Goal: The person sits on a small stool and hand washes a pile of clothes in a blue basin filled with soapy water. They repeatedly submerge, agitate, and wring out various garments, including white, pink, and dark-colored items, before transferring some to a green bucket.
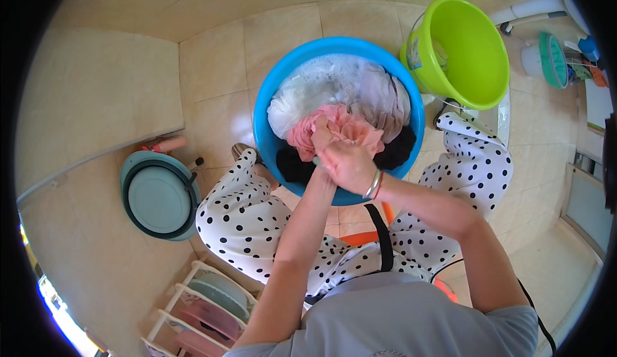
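A blue round basin [262,120] stands between my legs with soapy water and wet laundry in it. My left hand [321,133] rests on the bunched pink cloth [352,129] in the middle, its fingers mostly hidden. Across my left wrist lies my right hand [349,163], its fingers curled round the wrist. A small pale-green piece, perhaps a bangle, peeks out beside the right fingers. On the right wrist sit a silver bangle [373,183] and a red string. White cloth [283,109], greyish-mauve cloth [384,97] and black cloth [293,165] surround the pink one.
A lime-green bucket [479,55] stands close to the basin's far right. To the left, stacked grey-green basins [160,197] lean by the wall. A white rack [168,318] holds more basins at lower left. A small white-and-green bin [551,61] is at far right.
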A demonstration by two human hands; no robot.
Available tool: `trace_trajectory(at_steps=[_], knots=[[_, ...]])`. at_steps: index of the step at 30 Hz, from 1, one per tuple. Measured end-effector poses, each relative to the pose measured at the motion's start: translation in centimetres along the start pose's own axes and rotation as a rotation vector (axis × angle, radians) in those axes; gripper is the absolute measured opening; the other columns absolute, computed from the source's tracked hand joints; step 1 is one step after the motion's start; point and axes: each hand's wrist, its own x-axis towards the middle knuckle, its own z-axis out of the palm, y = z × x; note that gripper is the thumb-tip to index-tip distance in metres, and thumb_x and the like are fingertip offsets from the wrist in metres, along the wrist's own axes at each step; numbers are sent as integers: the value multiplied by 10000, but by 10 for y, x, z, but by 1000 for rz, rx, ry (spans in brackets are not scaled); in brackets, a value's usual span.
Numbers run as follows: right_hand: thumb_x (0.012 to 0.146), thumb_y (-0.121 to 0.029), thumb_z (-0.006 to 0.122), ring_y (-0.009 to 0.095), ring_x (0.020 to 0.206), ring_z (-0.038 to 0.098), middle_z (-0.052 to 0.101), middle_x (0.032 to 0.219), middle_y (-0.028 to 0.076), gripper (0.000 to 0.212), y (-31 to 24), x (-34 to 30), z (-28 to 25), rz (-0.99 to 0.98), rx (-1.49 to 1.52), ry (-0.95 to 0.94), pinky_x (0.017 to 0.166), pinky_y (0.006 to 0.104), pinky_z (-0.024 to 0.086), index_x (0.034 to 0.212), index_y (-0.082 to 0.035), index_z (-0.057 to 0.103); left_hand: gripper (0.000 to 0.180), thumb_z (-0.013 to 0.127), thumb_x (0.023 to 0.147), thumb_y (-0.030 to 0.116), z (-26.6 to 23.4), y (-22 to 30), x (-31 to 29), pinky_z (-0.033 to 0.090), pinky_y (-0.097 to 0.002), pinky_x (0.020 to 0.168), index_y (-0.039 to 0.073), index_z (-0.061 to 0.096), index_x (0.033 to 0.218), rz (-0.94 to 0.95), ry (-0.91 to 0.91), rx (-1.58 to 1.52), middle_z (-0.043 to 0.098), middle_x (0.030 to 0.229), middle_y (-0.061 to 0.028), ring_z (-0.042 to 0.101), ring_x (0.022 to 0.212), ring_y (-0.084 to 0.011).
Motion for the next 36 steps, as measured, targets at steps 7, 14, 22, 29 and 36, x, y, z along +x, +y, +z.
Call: trace_trajectory(at_steps=[7, 14, 22, 29, 36], knots=[[894, -234, 493, 354, 620, 603, 605, 675, 169, 251, 86, 21, -10, 311, -195, -100, 559, 453, 476, 749, -60, 600, 374, 451, 940, 320, -6, -47, 6, 486, -329, 882, 27, 524, 1160, 18, 661, 247, 608, 1103, -95, 593, 1021, -205], [842, -184, 533, 327, 687, 591, 578, 778, 127, 149, 6, 3, 7, 2, -65, -27, 593, 457, 461, 953, -85, 548, 294, 415, 939, 335, -20, -12, -2, 488, -357, 842, 109, 559, 1060, -157, 296, -204, 595, 1012, -57, 594, 936, -213], [881, -328, 538, 338, 690, 630, 639, 761, 181, 303, 146, 23, -22, 216, -407, -118, 644, 430, 498, 807, -38, 587, 127, 479, 911, 196, 29, -18, 12, 467, -359, 877, 120, 542, 991, 96, 557, 181, 577, 977, -49, 568, 981, -206], [897, -196, 622, 68, 859, 554, 603, 908, -5, 188, 129, 63, -72, 398, 575, -272, 782, 234, 458, 970, -22, 606, 798, 683, 790, 451, 7, 60, 11, 442, -376, 952, 144, 317, 1429, 206, 503, 1849, 293, 1383, -194, 525, 1126, -319], [688, -237, 769, 260, 1067, 547, 618, 1099, 105, 553, 87, 58, -76, -12, 146, -215, 944, 362, 395, 1185, -108, 564, 247, 678, 720, 158, 34, 58, 6, 268, -426, 1081, 130, 699, 964, 568, 292, 2569, 505, 1336, -78, 496, 1208, -304]])
